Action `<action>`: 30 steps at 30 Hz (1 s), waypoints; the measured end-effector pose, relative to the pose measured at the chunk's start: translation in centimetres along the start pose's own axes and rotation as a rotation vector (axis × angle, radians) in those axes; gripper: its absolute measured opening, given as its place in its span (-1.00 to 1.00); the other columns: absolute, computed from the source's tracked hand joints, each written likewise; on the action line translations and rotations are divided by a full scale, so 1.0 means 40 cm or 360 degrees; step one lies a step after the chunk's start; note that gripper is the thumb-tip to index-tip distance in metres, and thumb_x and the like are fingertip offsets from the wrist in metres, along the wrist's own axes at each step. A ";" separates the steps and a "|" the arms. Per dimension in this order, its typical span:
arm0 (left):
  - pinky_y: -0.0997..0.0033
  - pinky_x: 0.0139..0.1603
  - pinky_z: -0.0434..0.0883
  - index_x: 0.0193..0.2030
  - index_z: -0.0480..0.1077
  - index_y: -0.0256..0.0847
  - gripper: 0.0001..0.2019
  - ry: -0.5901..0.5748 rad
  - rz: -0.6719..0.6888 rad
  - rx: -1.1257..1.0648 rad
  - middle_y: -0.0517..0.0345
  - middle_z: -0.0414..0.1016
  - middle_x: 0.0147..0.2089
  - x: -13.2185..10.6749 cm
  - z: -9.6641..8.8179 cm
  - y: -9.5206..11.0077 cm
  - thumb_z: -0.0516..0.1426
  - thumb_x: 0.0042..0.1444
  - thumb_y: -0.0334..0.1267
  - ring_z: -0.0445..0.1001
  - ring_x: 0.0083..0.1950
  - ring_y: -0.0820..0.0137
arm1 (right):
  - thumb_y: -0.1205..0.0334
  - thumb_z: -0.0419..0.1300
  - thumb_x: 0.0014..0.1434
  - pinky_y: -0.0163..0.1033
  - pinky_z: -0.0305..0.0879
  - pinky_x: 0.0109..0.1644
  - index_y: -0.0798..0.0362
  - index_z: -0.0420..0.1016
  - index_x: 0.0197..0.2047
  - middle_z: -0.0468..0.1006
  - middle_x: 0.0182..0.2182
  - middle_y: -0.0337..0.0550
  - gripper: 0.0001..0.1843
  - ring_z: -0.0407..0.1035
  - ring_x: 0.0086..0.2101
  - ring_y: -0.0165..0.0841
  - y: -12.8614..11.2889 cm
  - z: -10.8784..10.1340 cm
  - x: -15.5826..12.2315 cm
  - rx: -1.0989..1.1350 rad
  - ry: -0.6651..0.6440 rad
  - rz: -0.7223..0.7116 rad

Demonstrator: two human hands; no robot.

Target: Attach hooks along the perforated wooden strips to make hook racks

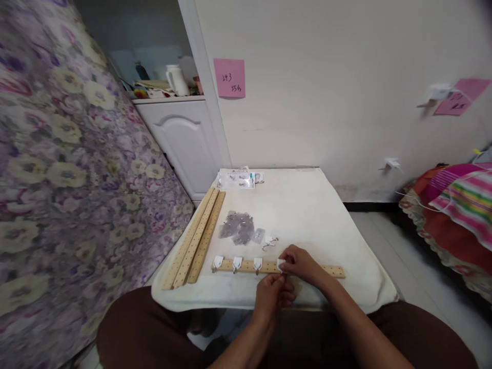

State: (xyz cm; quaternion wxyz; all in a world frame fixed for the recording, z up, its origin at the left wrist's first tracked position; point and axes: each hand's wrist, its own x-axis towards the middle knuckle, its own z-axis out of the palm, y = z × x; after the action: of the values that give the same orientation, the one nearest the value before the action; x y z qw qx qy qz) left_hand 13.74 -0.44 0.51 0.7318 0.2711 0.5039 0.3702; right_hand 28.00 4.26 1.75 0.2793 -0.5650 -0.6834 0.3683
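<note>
A wooden strip with holes (330, 271) lies across the near part of a small white-covered table (303, 205). Three white hooks (237, 263) are fixed along its left half. My right hand (302, 264) pinches a fourth white hook (281, 265) against the strip. My left hand (273, 292) is closed just below it, fingertips touching the same hook. A loose metal hook (269, 244) lies just behind the strip.
Three more wooden strips (196, 238) lie side by side on the table's left. Small plastic bags of hooks (238, 226) and a packet (238, 180) sit further back. A flowered mattress (77, 169) leans on the left, bedding (457, 215) on the right.
</note>
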 end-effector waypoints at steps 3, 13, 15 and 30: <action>0.56 -0.63 0.24 -0.37 0.27 -0.26 -0.70 -0.0007 -0.0010 0.0004 0.20 0.47 -0.53 0.001 0.000 0.001 0.21 -0.15 -0.10 0.40 -0.63 0.52 | 0.27 0.22 -0.06 -0.36 0.18 -0.39 0.09 0.45 -0.32 0.38 -0.46 -0.25 -0.83 0.28 -0.45 -0.45 0.003 0.001 0.000 0.0009 -0.0017 0.0008; 0.54 -0.60 0.26 -0.37 0.29 -0.27 -0.67 0.0008 -0.0011 0.0027 0.20 0.46 -0.53 -0.003 0.003 0.007 0.20 -0.13 -0.05 0.39 -0.63 0.52 | 0.28 0.21 -0.06 -0.34 0.19 -0.35 0.09 0.46 -0.32 0.40 -0.40 -0.23 -0.84 0.29 -0.42 -0.44 0.004 0.001 -0.003 -0.0003 0.0014 -0.0022; 0.54 -0.61 0.26 -0.37 0.29 -0.27 -0.66 0.0018 -0.0014 0.0042 0.20 0.45 -0.54 -0.002 0.004 0.008 0.20 -0.14 -0.03 0.39 -0.64 0.51 | 0.29 0.21 -0.06 -0.34 0.19 -0.36 0.09 0.46 -0.32 0.39 -0.42 -0.23 -0.83 0.28 -0.43 -0.44 0.004 0.002 -0.002 -0.0010 0.0012 -0.0021; 0.53 -0.62 0.24 -0.40 0.28 -0.25 -0.63 0.0029 -0.0001 0.0065 0.21 0.45 -0.55 0.003 0.002 0.004 0.22 -0.19 0.01 0.38 -0.65 0.50 | 0.31 0.22 -0.08 -0.36 0.16 -0.39 0.10 0.44 -0.34 0.39 -0.48 -0.26 -0.84 0.27 -0.46 -0.45 -0.013 -0.004 0.000 -0.0022 -0.0022 0.0017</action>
State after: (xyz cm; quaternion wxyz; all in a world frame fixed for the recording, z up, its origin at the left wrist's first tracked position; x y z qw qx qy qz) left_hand 13.78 -0.25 0.59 0.7216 0.2825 0.5181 0.3622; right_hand 27.84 4.25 2.25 0.2686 -0.5681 -0.6849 0.3689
